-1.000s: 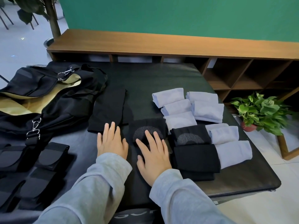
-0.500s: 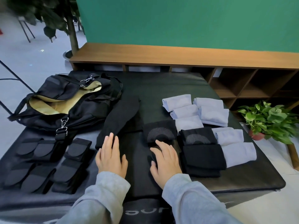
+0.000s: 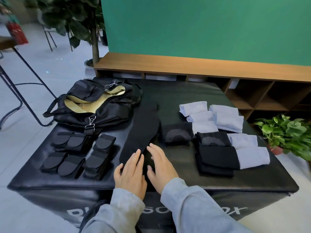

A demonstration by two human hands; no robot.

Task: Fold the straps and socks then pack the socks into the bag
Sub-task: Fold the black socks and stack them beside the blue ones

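Observation:
A long black sock [image 3: 142, 130] lies unfolded on the black padded table [image 3: 210, 180], running from the bag toward me. My left hand [image 3: 130, 172] rests flat on its near end, fingers straight. My right hand [image 3: 160, 167] lies flat beside it, fingers spread at the sock's near edge. An open black bag [image 3: 94, 106] with tan lining sits at the far left. Folded black straps [image 3: 79, 153] lie in rows at the near left. Folded black socks [image 3: 215, 152] and folded pale blue socks [image 3: 225, 118] sit to the right.
A low wooden shelf unit [image 3: 202, 68] runs behind the table under a green wall. A potted green plant [image 3: 286, 133] stands on the floor at the right. A tree in a pot [image 3: 94, 39] and a metal-legged table [image 3: 20, 84] stand at the left.
Both hands have drawn together and back toward the near edge, onto the long black sock's near end. The right hand has left the folded black sock with the grey patch. The camera view has tilted up.

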